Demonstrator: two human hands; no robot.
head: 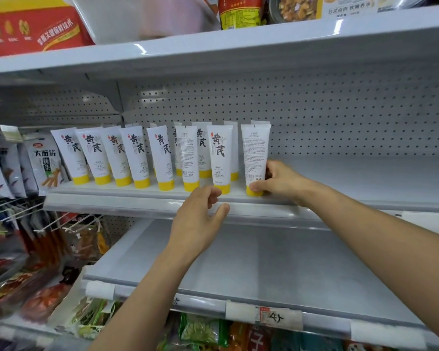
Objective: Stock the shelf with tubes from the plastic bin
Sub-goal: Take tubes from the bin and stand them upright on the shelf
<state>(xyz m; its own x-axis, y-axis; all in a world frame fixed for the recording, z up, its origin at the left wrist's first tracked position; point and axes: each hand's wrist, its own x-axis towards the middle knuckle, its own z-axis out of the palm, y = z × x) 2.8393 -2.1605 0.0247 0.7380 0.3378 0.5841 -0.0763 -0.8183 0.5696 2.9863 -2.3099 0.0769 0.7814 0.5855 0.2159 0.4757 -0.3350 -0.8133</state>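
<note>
The right hand [276,181] grips the end tube [255,150] low down, its thumb on the yellow cap and its fingers wrapped around the far side. This tube stands cap-down at the front of the shelf [352,173] with its printed back facing out. It is the last on the right in the row of tubes [137,158], which fills the left half of the shelf. The left hand [200,214] hovers at the front lip of the shelf, fingers loosely curled and holding nothing, just below the cap of the neighbouring tube [219,153]. Whether it touches that cap cannot be told. Behind the shelf rises a pegboard panel [340,110]. Below the shelf is a lower shelf [264,262], and to the left of the shelf hang snack packets [45,160].
</note>
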